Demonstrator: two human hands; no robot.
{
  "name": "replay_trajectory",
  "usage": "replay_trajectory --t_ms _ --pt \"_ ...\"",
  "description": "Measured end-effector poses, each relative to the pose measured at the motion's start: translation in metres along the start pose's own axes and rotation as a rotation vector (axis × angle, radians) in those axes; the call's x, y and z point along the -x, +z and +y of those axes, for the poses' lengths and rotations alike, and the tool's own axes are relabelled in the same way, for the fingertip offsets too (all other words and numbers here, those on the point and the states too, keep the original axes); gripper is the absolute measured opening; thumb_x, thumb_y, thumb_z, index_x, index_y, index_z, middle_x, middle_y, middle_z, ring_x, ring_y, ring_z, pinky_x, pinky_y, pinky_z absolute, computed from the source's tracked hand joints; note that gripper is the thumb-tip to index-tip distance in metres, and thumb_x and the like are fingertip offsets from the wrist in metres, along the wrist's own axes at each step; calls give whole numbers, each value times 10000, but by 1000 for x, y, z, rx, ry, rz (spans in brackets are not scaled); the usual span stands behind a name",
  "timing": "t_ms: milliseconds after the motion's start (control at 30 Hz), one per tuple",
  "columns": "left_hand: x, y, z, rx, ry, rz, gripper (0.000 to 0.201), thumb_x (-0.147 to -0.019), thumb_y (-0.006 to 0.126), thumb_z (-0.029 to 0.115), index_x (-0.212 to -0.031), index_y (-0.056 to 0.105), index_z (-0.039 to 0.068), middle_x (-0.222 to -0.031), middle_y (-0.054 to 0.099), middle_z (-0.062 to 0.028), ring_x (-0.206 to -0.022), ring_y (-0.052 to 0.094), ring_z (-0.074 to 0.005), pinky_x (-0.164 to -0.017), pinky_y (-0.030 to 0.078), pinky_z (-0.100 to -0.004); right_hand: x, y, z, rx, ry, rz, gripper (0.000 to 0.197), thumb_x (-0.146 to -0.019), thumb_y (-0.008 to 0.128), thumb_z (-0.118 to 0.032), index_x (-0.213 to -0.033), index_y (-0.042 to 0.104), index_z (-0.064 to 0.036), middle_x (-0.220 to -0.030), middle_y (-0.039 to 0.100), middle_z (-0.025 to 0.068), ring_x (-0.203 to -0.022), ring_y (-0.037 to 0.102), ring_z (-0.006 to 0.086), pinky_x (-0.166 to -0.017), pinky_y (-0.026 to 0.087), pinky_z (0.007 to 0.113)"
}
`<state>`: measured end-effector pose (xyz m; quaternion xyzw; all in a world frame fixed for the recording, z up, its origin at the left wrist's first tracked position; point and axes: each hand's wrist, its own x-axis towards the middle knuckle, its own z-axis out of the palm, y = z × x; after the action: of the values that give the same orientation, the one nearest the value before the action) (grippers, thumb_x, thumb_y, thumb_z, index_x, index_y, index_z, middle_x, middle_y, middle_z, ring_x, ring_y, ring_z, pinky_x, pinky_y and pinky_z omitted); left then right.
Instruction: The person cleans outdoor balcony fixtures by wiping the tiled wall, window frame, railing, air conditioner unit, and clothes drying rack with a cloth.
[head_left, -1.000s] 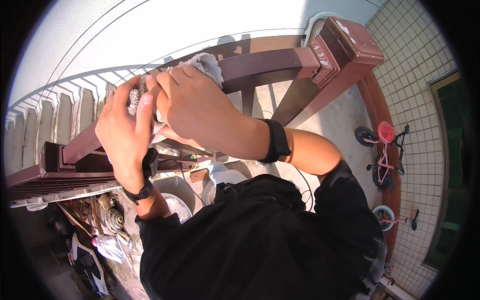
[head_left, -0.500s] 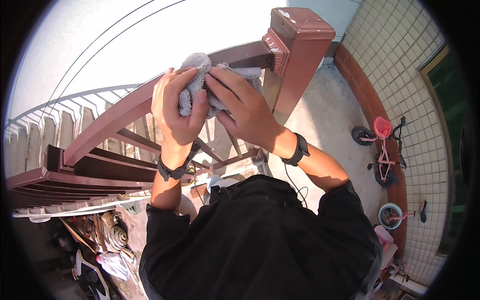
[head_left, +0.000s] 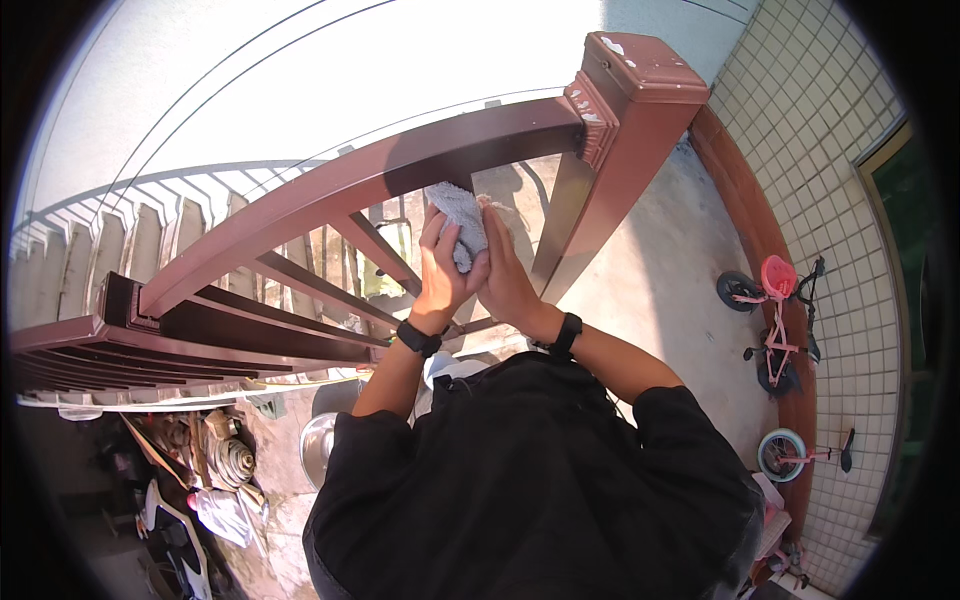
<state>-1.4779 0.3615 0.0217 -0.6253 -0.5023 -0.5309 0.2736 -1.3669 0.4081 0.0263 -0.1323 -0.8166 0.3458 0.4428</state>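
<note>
A grey terry cloth [head_left: 459,215] is bunched between my two hands, just below the shaded stretch of the brown-red handrail [head_left: 290,200]. My left hand [head_left: 441,272] has its fingers curled round the cloth's left side. From the right, my right hand [head_left: 507,276] presses against it, fingers pointing up along a dark baluster near the rail; part of its grip is hidden. To the right of my hands stands the thick square newel post [head_left: 640,130], its cap chipped with white patches.
A pink child's bike [head_left: 778,320] leans along the tiled wall [head_left: 850,300] at right. Beyond the railing, steps [head_left: 105,255] go down. At lower left lie a coiled hose [head_left: 232,462] and clutter, with a metal basin [head_left: 318,450] beside my left arm.
Both hands and the cloth have come down off the top of the handrail, toward me and slightly right, to below the rail. The view has shifted slightly.
</note>
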Motion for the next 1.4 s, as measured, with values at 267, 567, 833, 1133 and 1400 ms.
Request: replay_trajectory --t_ms 267,567,833,1133,1400 --pt "-28 -5 18 514 -798 -146 335 -800 498 27 -1130 494 -26 -1009 578 -132 -961 560 -221 -844 439 -333 -14 -13 -6 -180 47 -51 720 -707 411 70 -1373 137 69 -1395 215 254 -1322 193 366 -1071 174 386" --pt "-47 1 -18 1223 -1431 116 337 -933 349 243 -1081 535 5 -1044 561 -109 -953 560 -193 -818 473 -336 -48 -16 -33 -135 -27 58 629 -732 547 -33 -1291 282 85 -1201 390 182 -1140 398 274 -977 301 356" --pt "53 24 -35 739 -1463 -539 305 -920 419 181 -1127 537 -11 -1008 594 -92 -863 593 -162 -702 495 -296 29 17 43 -154 221 -57 600 -770 540 10 -1312 282 -1 -1245 365 197 -1175 377 350 -997 295 392" --pt "56 30 -24 713 -1501 -271 252 -898 361 149 -993 567 38 -687 581 -60 -501 541 -128 -380 405 -247 21 4 31 -265 362 -134 613 -751 514 60 -1322 307 -20 -1188 423 184 -1113 463 311 -923 388 350" --pt "-33 -20 16 552 -1185 -211 183 -836 454 37 -991 531 -21 -870 577 -86 -796 550 -158 -664 465 -273 -22 -32 -41 -242 182 92 529 -694 540 95 -1209 479 -10 -1219 476 163 -1108 495 291 -900 416 320"
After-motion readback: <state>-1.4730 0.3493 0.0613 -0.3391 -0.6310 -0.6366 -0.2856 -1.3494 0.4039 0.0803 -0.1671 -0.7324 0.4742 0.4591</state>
